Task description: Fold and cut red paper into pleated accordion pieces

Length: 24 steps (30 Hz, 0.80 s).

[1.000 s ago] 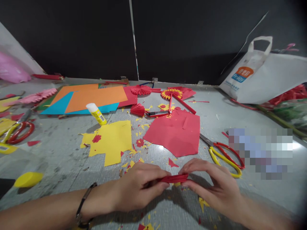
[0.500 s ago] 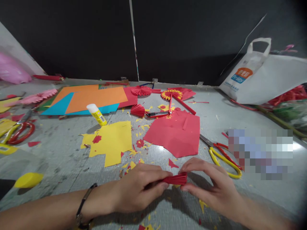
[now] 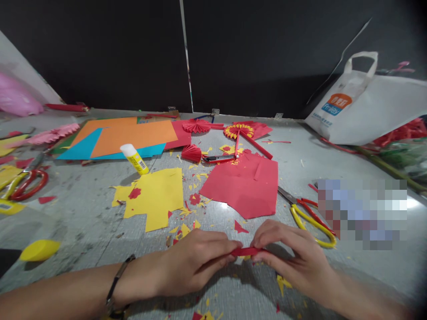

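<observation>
A narrow strip of folded red paper [image 3: 247, 252] is held level between my two hands, low above the table. My left hand [image 3: 200, 260] pinches its left end between thumb and fingers. At the right end, my right hand [image 3: 292, 255] presses it together with thumb and fingertips. Both ends are covered by my fingers. Just beyond my hands lie a cut red sheet [image 3: 247, 186] and a cut yellow sheet [image 3: 163, 191]. Scissors with red and yellow handles [image 3: 312, 224] rest beside my right hand.
A glue stick [image 3: 135, 159] stands behind the yellow sheet. Further back are orange paper [image 3: 133, 138], pleated red fans [image 3: 196, 126] and a cutter knife [image 3: 218, 158]. Another pair of scissors [image 3: 30, 184] lies left. A white bag [image 3: 363, 106] stands at back right; paper scraps litter the table.
My right fingers have closed on the right end of the red paper. Its pleats, fanned slightly apart before, are now squeezed into a flat narrow strip. My left hand has barely moved.
</observation>
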Each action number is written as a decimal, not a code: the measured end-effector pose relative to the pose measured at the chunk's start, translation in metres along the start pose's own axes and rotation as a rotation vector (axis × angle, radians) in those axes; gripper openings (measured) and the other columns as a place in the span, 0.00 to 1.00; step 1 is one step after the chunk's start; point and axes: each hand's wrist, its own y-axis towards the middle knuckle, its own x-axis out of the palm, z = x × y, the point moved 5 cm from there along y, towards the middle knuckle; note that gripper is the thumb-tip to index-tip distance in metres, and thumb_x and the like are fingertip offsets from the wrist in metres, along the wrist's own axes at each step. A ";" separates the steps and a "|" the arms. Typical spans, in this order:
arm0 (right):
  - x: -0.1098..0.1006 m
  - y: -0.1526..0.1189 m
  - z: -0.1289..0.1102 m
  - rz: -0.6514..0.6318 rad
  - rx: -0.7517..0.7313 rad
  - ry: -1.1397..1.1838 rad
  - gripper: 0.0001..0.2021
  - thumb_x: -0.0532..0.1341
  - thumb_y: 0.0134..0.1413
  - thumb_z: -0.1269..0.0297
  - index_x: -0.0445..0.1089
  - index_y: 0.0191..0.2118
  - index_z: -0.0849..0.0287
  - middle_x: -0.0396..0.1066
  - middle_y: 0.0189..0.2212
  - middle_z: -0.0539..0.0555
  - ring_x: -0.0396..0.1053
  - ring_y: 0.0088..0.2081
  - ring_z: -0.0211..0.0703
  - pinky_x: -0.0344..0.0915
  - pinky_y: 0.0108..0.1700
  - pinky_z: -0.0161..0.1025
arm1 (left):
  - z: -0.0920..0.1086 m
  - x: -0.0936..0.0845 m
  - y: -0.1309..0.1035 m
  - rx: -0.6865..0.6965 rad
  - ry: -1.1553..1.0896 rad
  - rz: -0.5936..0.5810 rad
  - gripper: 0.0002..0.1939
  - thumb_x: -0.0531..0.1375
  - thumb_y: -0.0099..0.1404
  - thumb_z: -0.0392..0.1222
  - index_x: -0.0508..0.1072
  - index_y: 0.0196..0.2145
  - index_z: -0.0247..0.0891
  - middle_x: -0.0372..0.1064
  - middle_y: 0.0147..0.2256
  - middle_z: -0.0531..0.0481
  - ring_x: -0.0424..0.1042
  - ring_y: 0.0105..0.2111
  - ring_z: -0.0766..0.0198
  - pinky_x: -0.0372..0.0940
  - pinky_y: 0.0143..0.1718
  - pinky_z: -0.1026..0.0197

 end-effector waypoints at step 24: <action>-0.003 0.000 0.005 0.048 0.115 -0.118 0.16 0.69 0.64 0.63 0.74 0.56 0.49 0.83 0.46 0.53 0.83 0.45 0.45 0.80 0.48 0.39 | 0.002 -0.005 -0.001 0.004 0.042 0.148 0.13 0.54 0.80 0.39 0.79 0.46 0.35 0.78 0.32 0.50 0.74 0.29 0.66 0.65 0.32 0.65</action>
